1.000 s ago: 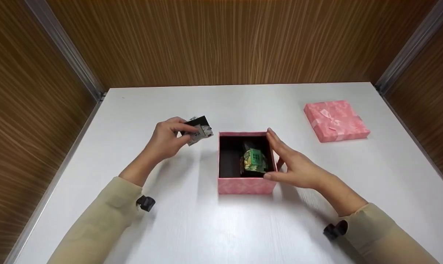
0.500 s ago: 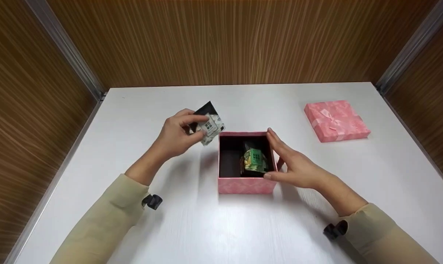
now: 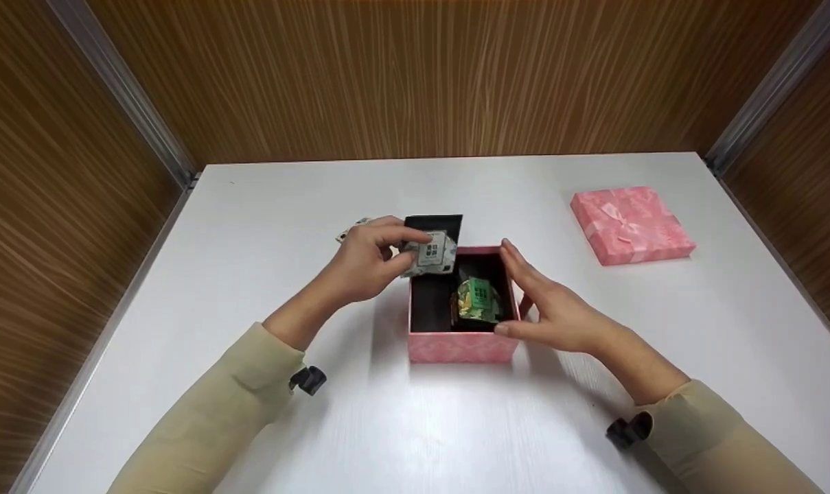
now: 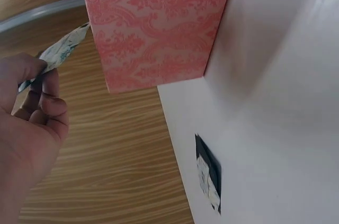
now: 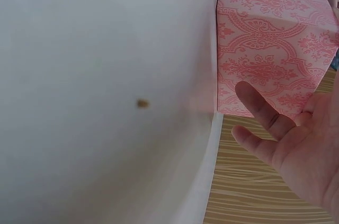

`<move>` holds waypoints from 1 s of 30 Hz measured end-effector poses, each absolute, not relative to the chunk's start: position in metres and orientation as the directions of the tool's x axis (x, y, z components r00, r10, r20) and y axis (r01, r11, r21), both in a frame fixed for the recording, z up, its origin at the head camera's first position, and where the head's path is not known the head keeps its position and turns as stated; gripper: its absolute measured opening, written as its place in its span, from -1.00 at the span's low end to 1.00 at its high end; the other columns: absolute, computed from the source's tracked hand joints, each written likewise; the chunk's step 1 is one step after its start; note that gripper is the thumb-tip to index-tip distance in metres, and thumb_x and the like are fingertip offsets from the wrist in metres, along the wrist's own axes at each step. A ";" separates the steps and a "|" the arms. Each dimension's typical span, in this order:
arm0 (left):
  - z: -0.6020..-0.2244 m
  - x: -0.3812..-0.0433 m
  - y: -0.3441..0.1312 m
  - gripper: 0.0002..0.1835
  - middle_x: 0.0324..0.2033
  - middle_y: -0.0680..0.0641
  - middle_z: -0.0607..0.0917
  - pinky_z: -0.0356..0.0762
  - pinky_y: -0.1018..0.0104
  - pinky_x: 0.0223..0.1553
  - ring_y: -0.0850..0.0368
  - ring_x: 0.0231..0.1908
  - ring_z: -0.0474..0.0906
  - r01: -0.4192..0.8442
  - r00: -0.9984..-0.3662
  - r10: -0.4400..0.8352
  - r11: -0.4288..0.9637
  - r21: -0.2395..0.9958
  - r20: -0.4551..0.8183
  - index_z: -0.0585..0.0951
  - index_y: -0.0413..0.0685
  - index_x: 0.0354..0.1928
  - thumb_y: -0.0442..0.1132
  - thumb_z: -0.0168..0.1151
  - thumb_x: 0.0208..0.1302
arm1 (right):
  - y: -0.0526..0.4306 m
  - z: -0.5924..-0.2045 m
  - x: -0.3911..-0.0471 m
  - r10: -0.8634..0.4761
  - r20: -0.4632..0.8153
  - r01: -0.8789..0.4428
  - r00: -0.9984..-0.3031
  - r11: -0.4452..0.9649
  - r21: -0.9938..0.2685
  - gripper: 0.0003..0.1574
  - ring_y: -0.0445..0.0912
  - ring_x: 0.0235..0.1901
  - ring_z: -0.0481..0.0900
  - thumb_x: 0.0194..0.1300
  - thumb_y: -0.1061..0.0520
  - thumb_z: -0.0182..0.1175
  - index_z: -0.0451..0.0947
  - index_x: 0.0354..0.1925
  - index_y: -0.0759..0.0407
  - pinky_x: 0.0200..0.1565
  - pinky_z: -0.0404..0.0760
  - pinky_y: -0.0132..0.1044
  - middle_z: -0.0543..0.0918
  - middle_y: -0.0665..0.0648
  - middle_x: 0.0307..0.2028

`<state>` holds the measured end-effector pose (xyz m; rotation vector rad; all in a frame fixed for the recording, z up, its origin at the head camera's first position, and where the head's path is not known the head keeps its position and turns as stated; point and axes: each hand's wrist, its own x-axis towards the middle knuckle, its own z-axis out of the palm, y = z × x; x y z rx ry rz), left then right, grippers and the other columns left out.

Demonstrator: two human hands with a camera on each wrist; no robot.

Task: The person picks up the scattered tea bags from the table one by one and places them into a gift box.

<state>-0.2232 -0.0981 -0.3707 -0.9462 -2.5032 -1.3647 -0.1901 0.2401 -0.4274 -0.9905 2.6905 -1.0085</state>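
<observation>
My left hand (image 3: 370, 261) pinches a flat black sachet with a pale floral label (image 3: 432, 248) between thumb and fingers. The sachet is over the back left rim of an open pink gift box (image 3: 463, 348). Inside the box, toward its right side, sits a sachet with a green label (image 3: 480, 295). My right hand (image 3: 559, 312) grips the box's right side, thumb at the front corner and forefinger at the back corner; in the right wrist view two other fingers (image 5: 259, 110) are stretched out. Another pale-labelled sachet (image 4: 207, 173) lies on the table, mostly hidden behind my left hand in the head view.
The pink box lid (image 3: 631, 226) with a ribbon bow lies at the right rear of the white table (image 3: 456, 425). Wood-grain panels (image 3: 415, 75) rise behind the table and on both sides.
My left hand has moved to the right with the sachet, from beside the box to over its back left rim. Another sachet has come into view behind that hand. My right hand stays put.
</observation>
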 end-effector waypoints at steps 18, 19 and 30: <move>-0.386 -0.220 -0.062 -0.58 -0.15 -0.04 0.66 0.50 0.33 -0.19 0.07 -0.28 0.56 0.535 -0.781 0.586 0.452 0.713 0.214 0.74 -0.13 0.23 -0.36 0.42 0.32 | 0.242 -0.429 -0.191 -0.614 0.139 -0.548 -0.777 0.551 -0.630 0.39 0.08 -0.24 0.66 0.35 -0.16 0.46 -0.23 0.74 0.04 -0.41 0.60 -0.31 -0.19 0.08 0.72; -0.387 -0.220 -0.060 -0.58 -0.14 -0.04 0.67 0.51 0.34 -0.19 0.09 -0.29 0.56 0.534 -0.780 0.589 0.449 0.717 0.212 0.73 -0.14 0.23 -0.37 0.42 0.32 | 0.242 -0.430 -0.191 -0.613 0.137 -0.546 -0.778 0.552 -0.630 0.39 0.07 -0.23 0.66 0.35 -0.17 0.46 -0.23 0.74 0.03 -0.42 0.60 -0.31 -0.19 0.08 0.72; -0.392 -0.219 -0.048 -0.55 0.11 -0.15 0.71 0.55 0.23 0.15 0.03 0.03 0.63 0.598 -0.730 0.657 0.484 0.639 0.187 0.71 -0.15 0.26 -0.33 0.42 0.33 | 0.242 -0.429 -0.190 -0.615 0.132 -0.541 -0.778 0.549 -0.637 0.39 0.06 -0.22 0.65 0.36 -0.16 0.46 -0.25 0.75 0.00 -0.43 0.60 -0.30 -0.22 -0.02 0.72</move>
